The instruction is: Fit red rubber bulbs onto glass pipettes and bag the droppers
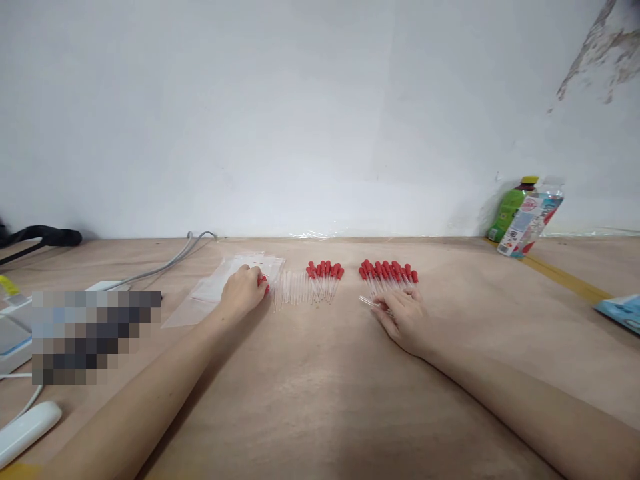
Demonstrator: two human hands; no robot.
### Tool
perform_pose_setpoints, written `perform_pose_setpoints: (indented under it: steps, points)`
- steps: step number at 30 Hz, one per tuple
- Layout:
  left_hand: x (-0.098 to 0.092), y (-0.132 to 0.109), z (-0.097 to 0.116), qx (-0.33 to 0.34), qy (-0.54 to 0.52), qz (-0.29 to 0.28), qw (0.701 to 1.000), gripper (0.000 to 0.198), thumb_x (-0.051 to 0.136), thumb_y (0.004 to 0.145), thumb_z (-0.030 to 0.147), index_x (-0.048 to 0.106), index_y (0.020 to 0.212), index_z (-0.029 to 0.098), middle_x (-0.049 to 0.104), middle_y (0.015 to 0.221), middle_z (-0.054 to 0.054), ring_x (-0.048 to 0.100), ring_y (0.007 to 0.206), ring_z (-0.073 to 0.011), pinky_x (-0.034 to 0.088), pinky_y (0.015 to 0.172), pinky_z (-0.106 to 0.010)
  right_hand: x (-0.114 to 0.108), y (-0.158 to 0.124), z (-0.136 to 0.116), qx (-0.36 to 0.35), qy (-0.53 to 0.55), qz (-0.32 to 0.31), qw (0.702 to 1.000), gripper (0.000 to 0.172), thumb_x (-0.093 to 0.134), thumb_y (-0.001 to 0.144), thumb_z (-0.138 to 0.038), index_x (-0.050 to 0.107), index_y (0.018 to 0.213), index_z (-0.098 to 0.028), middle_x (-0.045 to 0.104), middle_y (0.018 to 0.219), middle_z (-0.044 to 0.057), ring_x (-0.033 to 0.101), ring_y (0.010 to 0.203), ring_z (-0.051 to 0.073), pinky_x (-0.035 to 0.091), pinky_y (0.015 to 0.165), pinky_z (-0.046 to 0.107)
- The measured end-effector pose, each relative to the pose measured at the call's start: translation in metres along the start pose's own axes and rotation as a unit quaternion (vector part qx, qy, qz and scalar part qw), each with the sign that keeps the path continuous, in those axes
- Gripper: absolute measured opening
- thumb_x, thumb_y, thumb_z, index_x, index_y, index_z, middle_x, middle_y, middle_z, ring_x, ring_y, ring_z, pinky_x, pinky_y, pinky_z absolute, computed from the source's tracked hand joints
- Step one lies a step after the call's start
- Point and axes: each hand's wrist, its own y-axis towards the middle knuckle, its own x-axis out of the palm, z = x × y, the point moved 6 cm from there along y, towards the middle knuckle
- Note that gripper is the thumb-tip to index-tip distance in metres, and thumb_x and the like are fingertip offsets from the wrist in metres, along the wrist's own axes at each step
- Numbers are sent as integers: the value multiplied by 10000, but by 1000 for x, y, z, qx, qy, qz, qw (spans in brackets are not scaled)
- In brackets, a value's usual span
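Wall (300,120): rose behind the middle dropper bunch (325,280); its flaked patch (607,53), high up and far to the right of that bunch, was cut off by the edge of view.
Tabletop (280,400): spread beneath the bunch, its near edge out of sight.
Pixelated patch (95,333): sat far left of the bunch and hid whatever lay under it.
Plastic bags (193,303): lay overlapping to the left of the bunch, partly covered by the left hand (243,290) (their number was hard to make out).
Bottles (527,223): leaned far to the right of the bunch, the green one half hidden behind the other.
Right hand (406,317): was right of the bunch, thumb and fingers pinched round clear tubes (367,301) (how many, I could not tell).
Left hand: was left of the bunch, fingers curled down over red bulbs (263,285); whether they gripped any was hidden.
Right dropper bunch (390,272): lay right of the middle one, red tops showing, lower ends partly hidden by the hand.
Bare tubes (293,288): lined up just left of the middle bunch, faint against the wood.
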Motion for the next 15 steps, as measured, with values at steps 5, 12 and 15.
perform_pose_setpoints:
  steps: [5,12,15]
  points:
    - [-2,-1,4,7,41,-16,999,194,375,802,176,556,849,123,549,866,-122,574,767,-247,426,640,-315,-2,2,-2,-2,0,1,1000,168,427,860,-260,567,846,-168,620,711,15,552,672,129,264,747,287]
    - [-21,-20,36,48,111,14,993,219,398,735,44,559,881,67,498,920,-168,528,822,-270,426,650,-325,0,1,-1,-18,-19,7,1000,205,408,870,-258,587,929,-176,632,744,29,549,692,131,270,744,285]
    - [-21,-24,46,77,113,26,990,199,394,730,30,572,814,63,494,901,-170,514,802,-273,424,645,-338,3,0,0,-28,-20,6,999,212,413,870,-245,597,958,-186,638,777,36,547,720,133,270,747,288]
